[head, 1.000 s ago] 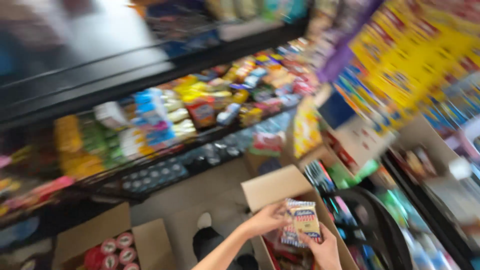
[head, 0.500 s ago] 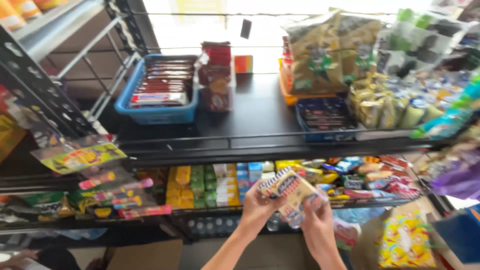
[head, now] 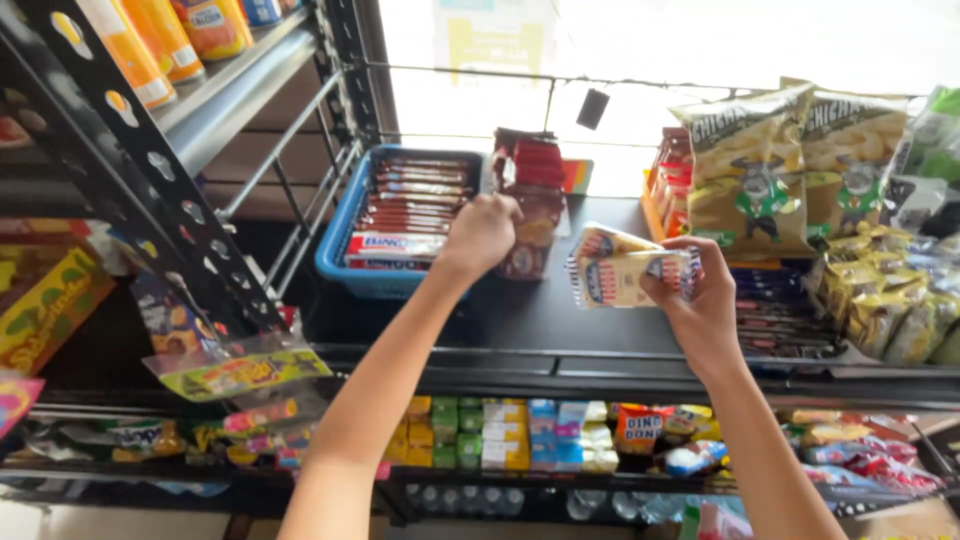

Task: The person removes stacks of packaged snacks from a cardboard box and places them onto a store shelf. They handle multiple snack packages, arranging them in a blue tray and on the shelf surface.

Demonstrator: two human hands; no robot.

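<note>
My right hand [head: 700,300] holds a stack of cream snack packets [head: 625,272] with red and blue print, raised over the black shelf [head: 560,320]. My left hand [head: 482,232] is closed against a stack of dark red and brown snack packs [head: 530,190] standing on that shelf, just right of a blue basket [head: 345,240] filled with flat red and brown bars. Both forearms reach up from the bottom of the view.
Large yellow-green chip bags [head: 790,160] stand at the shelf's right, with small gold packets [head: 890,300] beside them. Orange bottles [head: 150,50] sit on the upper left shelf. A black perforated upright [head: 150,170] slants at left. Colourful candies fill the lower shelf [head: 520,440].
The view has swung up from cardboard boxes on the floor to the shelf. Both hands rose with the packets; my left hand let go of them and moved onto the dark red packs.
</note>
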